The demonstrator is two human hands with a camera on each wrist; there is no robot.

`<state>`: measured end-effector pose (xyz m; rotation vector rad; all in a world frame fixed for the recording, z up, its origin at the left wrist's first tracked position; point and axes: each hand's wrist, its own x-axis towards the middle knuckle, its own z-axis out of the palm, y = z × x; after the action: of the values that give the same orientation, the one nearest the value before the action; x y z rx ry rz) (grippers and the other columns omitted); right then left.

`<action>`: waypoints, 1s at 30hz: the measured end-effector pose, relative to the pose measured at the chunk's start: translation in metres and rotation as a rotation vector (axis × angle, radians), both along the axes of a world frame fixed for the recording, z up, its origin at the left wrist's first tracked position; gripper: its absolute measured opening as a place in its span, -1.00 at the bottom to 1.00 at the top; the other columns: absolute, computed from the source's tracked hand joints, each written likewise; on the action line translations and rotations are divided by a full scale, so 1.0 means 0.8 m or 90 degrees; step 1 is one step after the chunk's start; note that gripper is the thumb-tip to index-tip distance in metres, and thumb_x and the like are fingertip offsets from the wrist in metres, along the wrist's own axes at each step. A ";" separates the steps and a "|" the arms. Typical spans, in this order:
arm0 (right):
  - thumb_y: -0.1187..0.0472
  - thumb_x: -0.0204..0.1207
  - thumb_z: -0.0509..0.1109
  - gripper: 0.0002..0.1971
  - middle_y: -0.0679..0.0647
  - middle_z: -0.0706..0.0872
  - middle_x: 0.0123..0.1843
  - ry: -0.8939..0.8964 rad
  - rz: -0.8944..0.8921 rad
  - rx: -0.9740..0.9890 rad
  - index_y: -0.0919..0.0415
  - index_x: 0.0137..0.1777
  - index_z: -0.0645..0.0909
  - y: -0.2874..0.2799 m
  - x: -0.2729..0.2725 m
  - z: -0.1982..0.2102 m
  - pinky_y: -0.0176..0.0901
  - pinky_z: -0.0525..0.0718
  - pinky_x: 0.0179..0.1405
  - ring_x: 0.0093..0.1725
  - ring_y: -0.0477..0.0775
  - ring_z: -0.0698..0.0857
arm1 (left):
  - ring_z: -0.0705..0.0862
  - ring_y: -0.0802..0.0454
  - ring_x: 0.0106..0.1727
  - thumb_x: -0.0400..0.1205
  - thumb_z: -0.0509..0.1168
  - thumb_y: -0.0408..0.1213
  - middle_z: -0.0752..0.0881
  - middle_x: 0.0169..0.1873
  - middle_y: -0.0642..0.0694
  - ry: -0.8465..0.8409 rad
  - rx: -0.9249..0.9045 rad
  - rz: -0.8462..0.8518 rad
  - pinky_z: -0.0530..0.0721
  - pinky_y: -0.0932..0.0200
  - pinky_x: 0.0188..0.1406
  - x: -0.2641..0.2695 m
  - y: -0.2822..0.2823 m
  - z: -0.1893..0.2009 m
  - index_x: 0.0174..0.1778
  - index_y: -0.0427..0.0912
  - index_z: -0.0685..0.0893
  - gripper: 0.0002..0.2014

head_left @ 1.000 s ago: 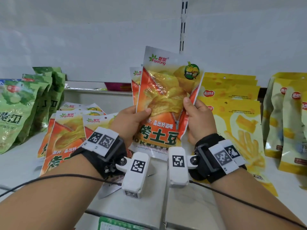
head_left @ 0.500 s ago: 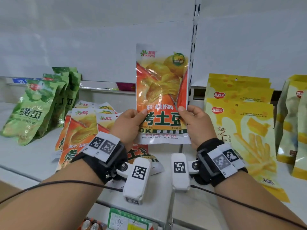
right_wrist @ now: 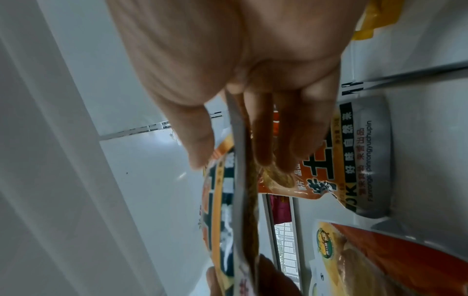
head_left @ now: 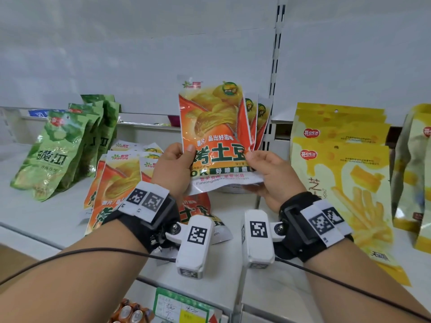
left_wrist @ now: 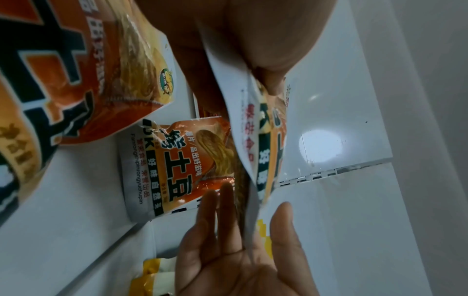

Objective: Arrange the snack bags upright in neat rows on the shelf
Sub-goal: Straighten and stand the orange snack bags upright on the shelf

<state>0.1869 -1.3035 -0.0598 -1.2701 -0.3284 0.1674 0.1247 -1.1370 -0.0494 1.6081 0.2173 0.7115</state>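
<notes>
Both hands hold one orange chip bag (head_left: 212,127) upright above the white shelf (head_left: 46,213). My left hand (head_left: 184,157) pinches its lower left edge, thumb on the front. My right hand (head_left: 256,164) pinches the lower right corner. Two more orange bags (head_left: 260,117) stand just behind it, to the right. Several orange bags (head_left: 116,178) lie flat at the left under my left wrist. In the left wrist view the held bag (left_wrist: 253,144) shows edge-on between both hands, with a standing orange bag (left_wrist: 182,166) behind. The right wrist view shows the same bag edge (right_wrist: 240,180).
Green bags (head_left: 53,155) lean in a row at far left. Yellow fries bags (head_left: 338,159) stand in a row at right, with more yellow bags (head_left: 417,164) beyond. A slotted shelf upright (head_left: 277,54) runs up the back wall. Price labels (head_left: 184,308) hang on the front edge.
The held bag went from tilted to upright and moved back toward the standing orange bags. Both hands slid down from its middle to its lower edge.
</notes>
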 end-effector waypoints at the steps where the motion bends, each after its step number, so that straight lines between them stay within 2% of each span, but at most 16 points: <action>1: 0.20 0.49 0.46 -0.83 0.13 0.79 -0.09 -0.001 0.034 -0.037 0.11 0.02 0.56 0.000 -0.001 -0.001 -0.14 0.76 -0.38 -0.19 0.07 0.78 | 0.72 -0.44 -0.09 0.55 0.28 0.09 0.72 -0.16 -0.44 -0.003 0.011 0.020 0.62 -0.54 0.01 0.001 0.002 0.001 -0.47 0.10 0.59 -0.70; 3: 0.29 0.40 0.53 -0.63 0.13 0.80 -0.09 -0.014 0.076 -0.098 0.08 0.15 0.51 0.000 -0.003 -0.004 -0.20 0.72 -0.44 -0.26 0.05 0.77 | 0.72 -0.45 -0.08 0.50 0.26 0.16 0.72 -0.12 -0.46 0.000 0.020 0.040 0.67 -0.42 0.02 0.004 0.004 0.005 -0.44 0.06 0.55 -0.69; 4: 0.35 0.37 0.55 -0.56 0.11 0.80 -0.14 -0.038 0.073 -0.126 0.08 0.19 0.49 0.001 -0.004 -0.006 -0.22 0.72 -0.46 -0.35 0.01 0.75 | 0.71 -0.38 -0.18 0.49 0.25 0.18 0.70 -0.19 -0.43 0.003 0.022 0.041 0.69 -0.28 -0.07 0.005 0.005 0.005 -0.46 0.05 0.52 -0.67; 6: 0.42 0.34 0.55 -0.48 0.08 0.76 -0.21 -0.105 0.036 -0.182 0.05 0.22 0.46 0.002 -0.004 -0.009 -0.23 0.71 -0.47 -0.47 -0.06 0.70 | 0.56 -0.16 -0.40 0.52 0.24 0.18 0.58 -0.37 -0.26 0.008 0.020 0.036 0.49 -0.06 -0.36 0.005 0.004 0.006 -0.52 0.06 0.46 -0.63; 8: 0.44 0.34 0.54 -0.41 0.08 0.74 -0.19 -0.142 0.022 -0.196 -0.02 0.26 0.40 0.001 -0.003 -0.009 -0.22 0.70 -0.47 -0.49 -0.06 0.67 | 0.58 -0.19 -0.39 0.53 0.23 0.16 0.57 -0.39 -0.21 0.019 0.006 0.040 0.47 -0.11 -0.37 0.005 0.002 0.005 -0.55 0.07 0.47 -0.62; 10: 0.45 0.34 0.54 -0.35 0.08 0.74 -0.15 -0.153 0.025 -0.186 -0.07 0.30 0.35 -0.001 0.000 -0.008 -0.21 0.70 -0.46 -0.48 -0.05 0.66 | 0.70 -0.41 -0.20 0.50 0.23 0.13 0.66 -0.30 -0.34 0.021 -0.022 0.040 0.66 -0.31 -0.13 0.006 -0.001 0.004 -0.53 0.04 0.50 -0.65; 12: 0.42 0.34 0.55 -0.32 0.09 0.75 -0.10 -0.148 0.022 -0.182 -0.07 0.35 0.35 -0.002 0.002 -0.006 -0.20 0.70 -0.44 -0.44 -0.05 0.69 | 0.74 -0.44 -0.10 0.55 0.25 0.08 0.72 -0.23 -0.38 0.020 -0.032 0.038 0.68 -0.41 0.03 0.009 0.000 0.003 -0.46 -0.02 0.50 -0.67; 15: 0.29 0.33 0.59 -0.25 0.15 0.70 0.12 -0.137 -0.028 -0.204 0.01 0.46 0.30 -0.003 0.006 -0.006 -0.10 0.70 -0.09 -0.06 0.05 0.75 | 0.75 -0.34 -0.22 0.60 0.25 0.06 0.74 -0.33 -0.21 0.005 -0.031 0.044 0.72 -0.27 -0.08 0.014 0.005 0.003 -0.44 -0.03 0.49 -0.65; 17: 0.17 0.34 0.59 -0.25 0.13 0.61 0.25 -0.158 -0.098 -0.226 0.00 0.47 0.28 -0.004 0.008 -0.005 0.03 0.62 0.19 0.19 0.12 0.65 | 0.69 -0.41 -0.22 0.59 0.24 0.10 0.67 -0.32 -0.29 0.012 -0.013 0.051 0.70 -0.25 -0.09 0.014 0.009 0.002 -0.45 -0.03 0.43 -0.62; 18: 0.11 0.35 0.57 -0.30 0.10 0.59 0.27 -0.173 -0.125 -0.222 -0.01 0.44 0.30 -0.003 0.007 -0.002 0.04 0.59 0.24 0.24 0.11 0.61 | 0.70 -0.44 -0.14 0.60 0.23 0.10 0.68 -0.25 -0.36 0.014 -0.012 0.048 0.70 -0.30 -0.01 0.014 0.011 0.001 -0.43 -0.04 0.43 -0.62; 21: -0.17 0.29 0.53 -0.39 -0.03 0.63 0.21 -0.178 -0.057 -0.213 -0.10 0.29 0.39 0.001 -0.008 0.007 -0.08 0.59 0.10 0.17 -0.04 0.64 | 0.71 -0.41 0.07 0.63 0.22 0.07 0.72 0.00 -0.45 0.016 -0.014 -0.012 0.63 -0.39 0.16 0.013 0.007 0.000 -0.17 -0.20 0.57 -0.64; 23: -0.31 0.07 0.48 -0.24 -0.02 0.67 0.19 -0.136 0.069 -0.196 -0.16 0.30 0.38 0.007 -0.020 0.006 -0.11 0.63 -0.03 0.08 -0.11 0.68 | 0.75 -0.28 -0.02 0.68 0.23 -0.03 0.77 -0.09 -0.31 -0.005 -0.037 -0.107 0.75 -0.19 0.04 0.014 -0.001 -0.001 -0.08 -0.25 0.62 -0.69; 25: -0.21 0.08 0.55 -0.23 0.00 0.70 0.16 -0.118 0.123 -0.184 -0.14 0.32 0.38 0.012 -0.023 0.000 -0.11 0.67 -0.11 0.05 -0.06 0.73 | 0.76 0.01 -0.20 0.70 0.19 -0.08 0.79 -0.21 -0.09 -0.020 -0.091 -0.223 0.77 0.12 -0.25 0.013 -0.010 0.000 -0.19 -0.19 0.66 -0.71; 27: 0.16 0.36 0.57 -0.44 0.06 0.69 0.19 -0.107 0.101 -0.156 -0.05 0.33 0.44 0.013 -0.019 -0.003 -0.10 0.75 -0.17 0.13 0.07 0.72 | 0.73 0.10 -0.22 0.68 0.17 -0.04 0.73 -0.20 -0.08 -0.037 -0.121 -0.273 0.74 0.21 -0.26 0.014 -0.014 0.001 -0.18 -0.21 0.66 -0.67; 28: 0.34 0.46 0.46 -0.55 0.11 0.68 0.20 -0.091 0.083 -0.129 -0.04 0.28 0.47 0.012 -0.017 -0.001 -0.11 0.77 -0.23 0.15 0.14 0.71 | 0.73 0.10 -0.21 0.68 0.17 -0.05 0.70 -0.17 -0.09 -0.047 -0.124 -0.261 0.73 0.20 -0.23 0.014 -0.013 0.002 -0.11 -0.24 0.65 -0.68; 30: 0.49 0.55 0.28 -0.62 0.13 0.68 0.13 -0.049 0.082 -0.058 -0.03 0.16 0.52 0.007 -0.011 0.000 -0.15 0.77 -0.41 0.05 0.17 0.72 | 0.68 0.11 -0.18 0.68 0.22 -0.08 0.67 -0.14 -0.03 -0.048 -0.074 -0.163 0.65 0.14 -0.15 0.018 -0.004 0.004 -0.04 -0.16 0.62 -0.78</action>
<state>0.1778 -1.2982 -0.0595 -1.3486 -0.4736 0.2455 0.1390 -1.1399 -0.0463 1.4638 -0.0024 0.5500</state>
